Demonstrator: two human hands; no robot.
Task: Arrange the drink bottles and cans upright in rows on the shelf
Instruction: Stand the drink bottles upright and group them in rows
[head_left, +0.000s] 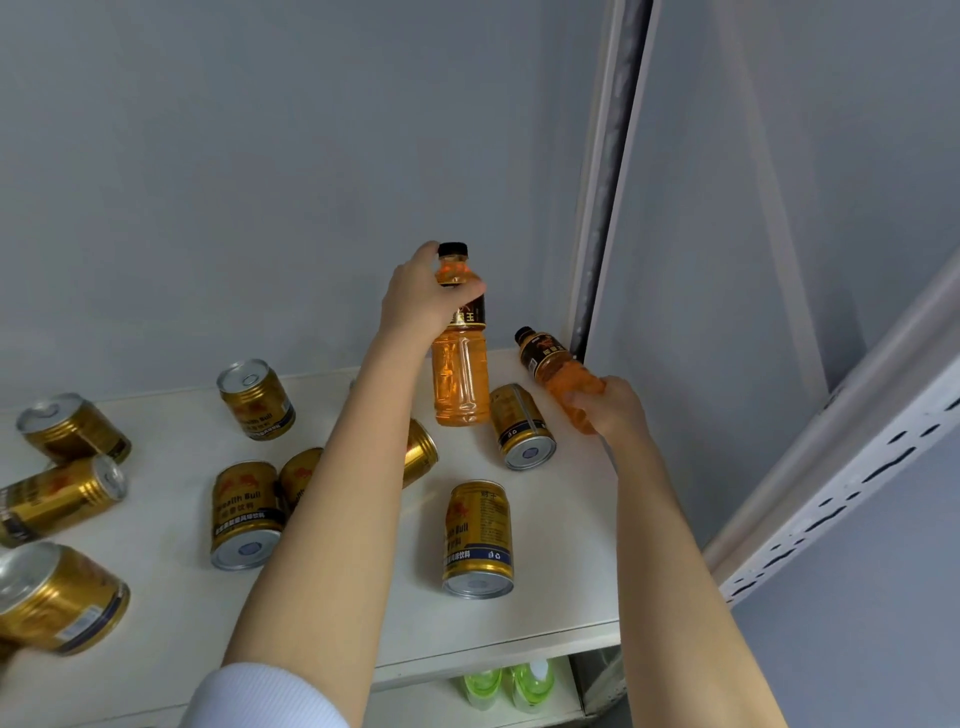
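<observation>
My left hand (423, 299) grips the neck of an orange drink bottle (461, 374) with a black cap, held upright just above the white shelf (545, 613) near its back right. My right hand (608, 408) holds a second orange bottle (553, 364) by its lower body, tilted with its cap toward the back wall. Several gold cans lie on their sides on the shelf: one (521, 426) between the two bottles, one (479, 538) near the front, one (245, 514) left of my left forearm, others at far left (57, 597).
A grey back wall and a grey side panel (727, 260) with a vertical post (605, 208) close the shelf on the right. Green bottles (509, 686) stand on the lower shelf. A perforated white upright (841, 499) runs diagonally at right.
</observation>
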